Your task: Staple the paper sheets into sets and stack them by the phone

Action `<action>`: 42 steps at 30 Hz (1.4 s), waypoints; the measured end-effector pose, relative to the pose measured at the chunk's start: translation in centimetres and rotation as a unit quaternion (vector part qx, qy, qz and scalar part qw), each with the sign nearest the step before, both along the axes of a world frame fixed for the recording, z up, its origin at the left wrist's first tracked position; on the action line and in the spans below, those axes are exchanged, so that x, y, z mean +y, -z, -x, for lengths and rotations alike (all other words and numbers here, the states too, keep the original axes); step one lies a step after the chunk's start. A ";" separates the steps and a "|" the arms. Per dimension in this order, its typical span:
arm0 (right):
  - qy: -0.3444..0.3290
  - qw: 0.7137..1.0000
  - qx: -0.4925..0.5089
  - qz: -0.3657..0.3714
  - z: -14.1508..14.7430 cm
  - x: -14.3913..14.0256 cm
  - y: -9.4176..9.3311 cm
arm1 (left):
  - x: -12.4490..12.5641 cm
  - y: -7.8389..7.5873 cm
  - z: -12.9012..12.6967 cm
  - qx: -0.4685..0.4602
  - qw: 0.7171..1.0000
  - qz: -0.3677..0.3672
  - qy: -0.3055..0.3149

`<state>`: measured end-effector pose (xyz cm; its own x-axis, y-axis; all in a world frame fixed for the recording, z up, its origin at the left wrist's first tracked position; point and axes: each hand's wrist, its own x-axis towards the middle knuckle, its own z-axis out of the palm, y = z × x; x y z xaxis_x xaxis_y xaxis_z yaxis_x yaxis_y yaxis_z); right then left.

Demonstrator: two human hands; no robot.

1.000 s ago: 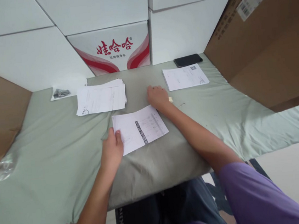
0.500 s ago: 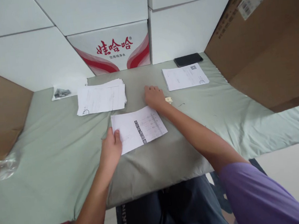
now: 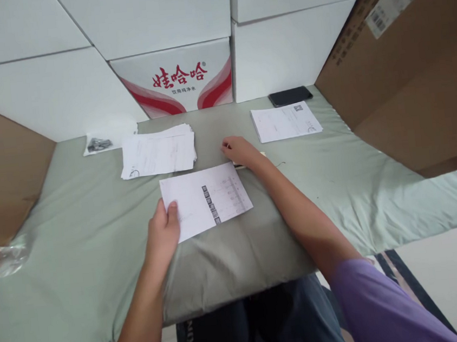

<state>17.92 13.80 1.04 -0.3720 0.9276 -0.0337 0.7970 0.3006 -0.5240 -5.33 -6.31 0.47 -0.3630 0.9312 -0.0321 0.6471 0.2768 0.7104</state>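
My left hand [image 3: 162, 233] grips the left edge of a printed sheet of paper [image 3: 188, 199], thumb on top. The sheet bears a column of dark blocks and faint print. My right hand [image 3: 239, 149] is just beyond the sheet's upper right corner, its fingers curled closed; whatever they may hold is hidden. A small cream-coloured item [image 3: 263, 154] lies partly covered by the right wrist. Behind the sheet, to the left, lies a stack of printed papers [image 3: 157, 152]. Another paper stack [image 3: 286, 122] lies to the right.
A dark phone [image 3: 290, 96] lies behind the right stack. At back left sits a clear bag with dark small parts [image 3: 99, 145]. White boxes [image 3: 273, 52] line the back of the cloth-covered table [image 3: 74, 225]; brown cartons [image 3: 414, 75] stand at both sides.
The sheet and my left hand have shifted slightly left and toward me. My right hand has turned, and its fingers have curled in over the table.
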 end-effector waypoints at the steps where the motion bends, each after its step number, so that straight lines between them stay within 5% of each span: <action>1: -0.022 1.000 0.008 0.000 -0.1 0.1 0.0 | -0.1 0.0 0.4 -0.001 1.000 -0.010 -0.006; 5: -0.031 0.998 0.051 0.001 -0.8 0.1 -1.0 | -0.3 -0.2 1.8 -0.014 0.998 -0.057 -0.037; 8: -0.040 0.986 0.141 0.084 -1.9 -0.4 -3.0 | -0.3 -0.2 2.1 -0.034 0.993 -0.095 -0.066; 11: -0.149 0.951 0.208 0.171 -2.2 -1.7 -5.1 | -0.2 0.2 2.0 -0.057 0.981 -0.152 -0.107; 14: -0.217 0.923 0.270 0.166 -0.7 -3.7 -6.5 | 0.0 0.7 1.6 -0.094 0.956 -0.240 -0.143; 18: -0.137 0.939 0.296 0.112 0.5 -4.5 -8.0 | 0.0 0.6 0.8 -0.160 0.945 -0.253 -0.131; 21: 0.023 0.954 0.297 0.038 -3.9 -2.2 -8.7 | -0.2 0.4 0.3 -0.216 0.958 -0.181 -0.056; 25: 0.235 0.923 0.293 -0.083 -15.7 2.3 -6.7 | 0.0 1.1 0.1 -0.187 0.974 -0.127 -0.017; 29: 0.339 0.901 0.242 -0.125 -24.2 4.5 -2.2 | 0.4 2.1 0.5 -0.133 0.987 -0.092 0.010; 34: 0.351 0.912 0.127 -0.169 -25.2 4.3 0.7 | 0.5 2.4 0.9 -0.087 0.993 -0.083 0.013; 42: 0.324 0.911 0.151 -0.205 -24.6 4.4 0.3 | 0.3 1.9 0.5 -0.072 0.994 -0.076 0.014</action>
